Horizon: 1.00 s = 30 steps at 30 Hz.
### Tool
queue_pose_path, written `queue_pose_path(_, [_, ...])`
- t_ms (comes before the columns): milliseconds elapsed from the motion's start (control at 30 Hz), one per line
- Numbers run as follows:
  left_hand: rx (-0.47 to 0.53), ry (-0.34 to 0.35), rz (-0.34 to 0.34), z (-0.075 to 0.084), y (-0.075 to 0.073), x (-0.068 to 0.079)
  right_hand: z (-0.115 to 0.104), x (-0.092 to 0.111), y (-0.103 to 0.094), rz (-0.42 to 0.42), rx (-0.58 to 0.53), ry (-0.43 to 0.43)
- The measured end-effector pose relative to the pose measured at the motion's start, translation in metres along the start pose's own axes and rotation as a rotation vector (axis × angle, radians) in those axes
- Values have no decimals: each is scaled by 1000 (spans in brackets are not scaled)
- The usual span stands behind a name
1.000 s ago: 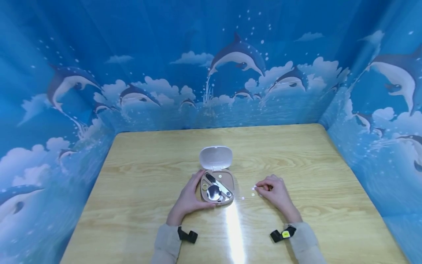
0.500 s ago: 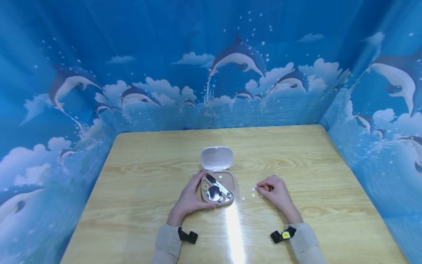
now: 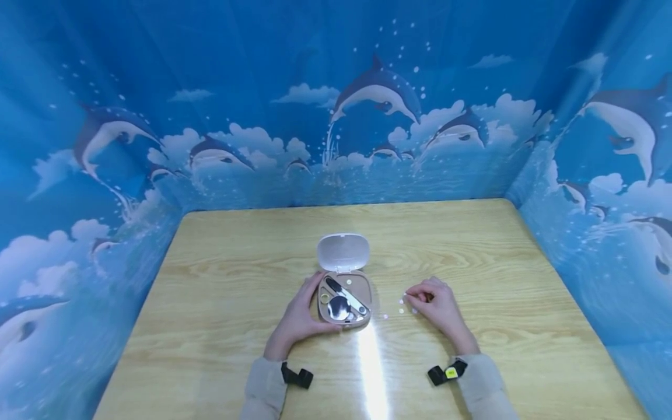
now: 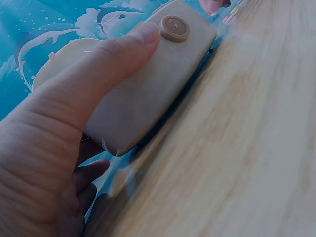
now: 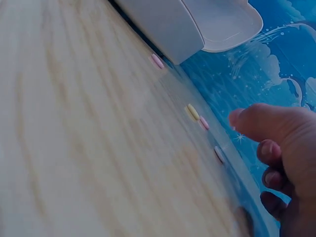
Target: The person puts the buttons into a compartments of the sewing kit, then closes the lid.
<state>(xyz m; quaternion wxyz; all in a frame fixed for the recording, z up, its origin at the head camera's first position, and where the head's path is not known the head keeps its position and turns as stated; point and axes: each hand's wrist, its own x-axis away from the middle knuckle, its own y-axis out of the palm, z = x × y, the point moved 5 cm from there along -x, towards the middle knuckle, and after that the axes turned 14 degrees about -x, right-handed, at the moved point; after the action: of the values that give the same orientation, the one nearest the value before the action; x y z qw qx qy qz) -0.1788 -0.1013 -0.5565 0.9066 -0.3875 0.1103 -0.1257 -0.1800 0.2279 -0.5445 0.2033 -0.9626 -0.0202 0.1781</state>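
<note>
Almost nothing has shifted this past second, so the handling seems paused: the left hand [image 3: 298, 314] grips the lid-up pill case [image 3: 361, 285] at its nine o'clock; at three o'clock, the right hand [image 3: 437, 301] pinches a pale tablet [image 5: 234, 128] near loose tablets [image 5: 192, 112] on the table [image 3: 236, 256].

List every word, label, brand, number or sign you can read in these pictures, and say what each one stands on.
No word, brand or number can be read.
Yellow label on the black wristband at the right wrist: dark marks, too small to read.
Round button on the case: a small cross-like mark at its centre, too blurred to be sure of.
Tablets: no lettering shows.
</note>
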Motion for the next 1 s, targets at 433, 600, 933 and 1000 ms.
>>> queue_pose_path(433, [20,33,14,0,-2,1,-16,-16,9,10,-122,52])
queue_pose_path(600, [24,29,13,0,-2,1,-27,-26,16,8,-146,32])
queue_pose_path(933, [9,22,10,-1,-2,1,-47,-48,40,-10,-204,37])
queue_pose_path(1000, [6,22,9,-1,-2,1,-50,-51,46,-14,-227,42])
